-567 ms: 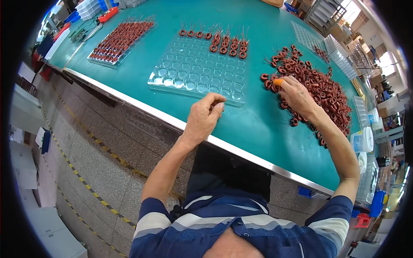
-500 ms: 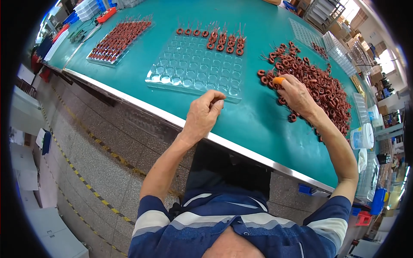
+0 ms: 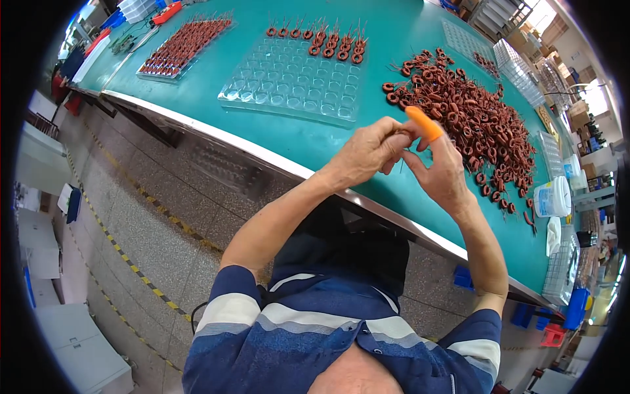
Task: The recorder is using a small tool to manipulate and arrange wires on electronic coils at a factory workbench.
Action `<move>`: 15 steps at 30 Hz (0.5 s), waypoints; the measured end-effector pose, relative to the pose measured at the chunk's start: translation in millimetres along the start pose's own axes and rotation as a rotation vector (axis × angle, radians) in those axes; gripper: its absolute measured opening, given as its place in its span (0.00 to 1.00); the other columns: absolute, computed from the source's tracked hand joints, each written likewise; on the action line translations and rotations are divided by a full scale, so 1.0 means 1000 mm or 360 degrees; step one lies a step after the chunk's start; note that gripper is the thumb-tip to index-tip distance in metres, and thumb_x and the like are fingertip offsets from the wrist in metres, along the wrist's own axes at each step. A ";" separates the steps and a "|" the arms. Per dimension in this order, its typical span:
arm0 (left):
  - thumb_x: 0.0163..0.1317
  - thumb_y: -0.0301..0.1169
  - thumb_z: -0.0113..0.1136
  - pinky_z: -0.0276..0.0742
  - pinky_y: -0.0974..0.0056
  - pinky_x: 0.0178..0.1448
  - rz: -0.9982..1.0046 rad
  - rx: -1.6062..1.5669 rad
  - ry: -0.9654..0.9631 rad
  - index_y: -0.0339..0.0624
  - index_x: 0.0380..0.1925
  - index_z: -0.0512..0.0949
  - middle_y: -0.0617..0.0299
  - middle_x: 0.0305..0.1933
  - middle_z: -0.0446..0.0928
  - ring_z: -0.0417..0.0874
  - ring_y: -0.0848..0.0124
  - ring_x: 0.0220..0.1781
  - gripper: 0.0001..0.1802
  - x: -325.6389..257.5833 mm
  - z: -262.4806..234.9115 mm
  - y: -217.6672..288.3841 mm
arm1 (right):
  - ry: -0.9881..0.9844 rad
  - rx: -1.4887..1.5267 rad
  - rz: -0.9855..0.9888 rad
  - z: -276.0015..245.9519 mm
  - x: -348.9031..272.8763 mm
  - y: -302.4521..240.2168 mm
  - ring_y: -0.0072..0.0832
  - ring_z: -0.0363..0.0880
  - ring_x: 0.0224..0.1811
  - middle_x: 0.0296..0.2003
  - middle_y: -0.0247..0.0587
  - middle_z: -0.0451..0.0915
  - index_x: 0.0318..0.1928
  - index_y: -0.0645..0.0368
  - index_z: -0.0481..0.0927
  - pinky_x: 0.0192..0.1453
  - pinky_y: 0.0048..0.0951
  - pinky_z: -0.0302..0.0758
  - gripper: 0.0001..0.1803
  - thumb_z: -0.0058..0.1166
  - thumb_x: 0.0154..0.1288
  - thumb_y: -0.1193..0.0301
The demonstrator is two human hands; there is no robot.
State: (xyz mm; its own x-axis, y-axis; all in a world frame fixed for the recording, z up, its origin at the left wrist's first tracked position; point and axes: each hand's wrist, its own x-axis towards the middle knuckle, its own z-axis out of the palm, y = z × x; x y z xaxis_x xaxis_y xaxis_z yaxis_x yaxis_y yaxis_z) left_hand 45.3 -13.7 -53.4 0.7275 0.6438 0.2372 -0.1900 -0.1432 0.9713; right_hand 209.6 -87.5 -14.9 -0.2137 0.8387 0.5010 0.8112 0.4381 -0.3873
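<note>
Over the table's near edge my left hand [image 3: 371, 152] and my right hand [image 3: 441, 169] meet, fingertips together. The left fingers are pinched closed. My right hand, with an orange finger cot [image 3: 423, 123] on one finger, curls around the left fingertips. Whatever they hold is small and mostly hidden. Just beyond my right hand spreads a heap of reddish-brown wire-wound ring coils [image 3: 469, 108]. A clear plastic tray [image 3: 282, 98] with round pockets lies beyond my left hand. Several coils [image 3: 343, 55] stand in its far pockets, leads pointing up.
Another clear tray [image 3: 161, 77], filled with coils, lies at the far left near a red box [image 3: 167, 13]. To the right are a white tub [image 3: 552, 197], a small red-handled tool [image 3: 529, 220] and stacked clear trays [image 3: 515, 65]. The green table [image 3: 387, 190] has a pale metal front edge.
My right hand has moved left and nearer from the coil heap. My left hand has moved right and up from beside the tray, and the two now meet.
</note>
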 end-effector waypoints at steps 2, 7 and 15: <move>0.72 0.38 0.48 0.70 0.72 0.28 -0.0071 -0.0254 0.0009 0.38 0.46 0.72 0.64 0.26 0.73 0.74 0.78 0.24 0.15 -0.004 -0.004 -0.001 | 0.0307 0.0256 0.0054 0.002 -0.002 -0.005 0.30 0.77 0.45 0.50 0.43 0.74 0.61 0.62 0.67 0.43 0.28 0.77 0.33 0.64 0.54 0.78; 0.73 0.38 0.47 0.72 0.71 0.28 -0.0183 -0.0773 0.0045 0.39 0.41 0.73 0.62 0.24 0.74 0.76 0.73 0.23 0.13 -0.010 0.003 -0.009 | 0.0389 0.1070 0.0612 0.015 -0.015 0.005 0.24 0.75 0.49 0.49 0.42 0.75 0.59 0.63 0.69 0.50 0.26 0.75 0.28 0.62 0.63 0.65; 0.71 0.37 0.50 0.73 0.70 0.31 -0.0091 -0.0708 0.0020 0.38 0.47 0.69 0.61 0.28 0.74 0.76 0.74 0.26 0.14 -0.015 0.004 -0.007 | 0.0336 0.1291 0.0917 0.022 -0.019 0.002 0.17 0.73 0.25 0.26 0.33 0.78 0.39 0.65 0.81 0.28 0.18 0.69 0.13 0.55 0.69 0.65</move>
State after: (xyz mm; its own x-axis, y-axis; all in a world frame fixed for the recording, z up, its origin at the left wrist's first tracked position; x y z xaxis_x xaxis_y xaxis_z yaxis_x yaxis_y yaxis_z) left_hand 39.0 -25.2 -63.6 0.7377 0.6505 0.1805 -0.4166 0.2283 0.8800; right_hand 203.7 -96.0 -42.2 0.2571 0.9517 0.1680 0.1295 0.1383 -0.9819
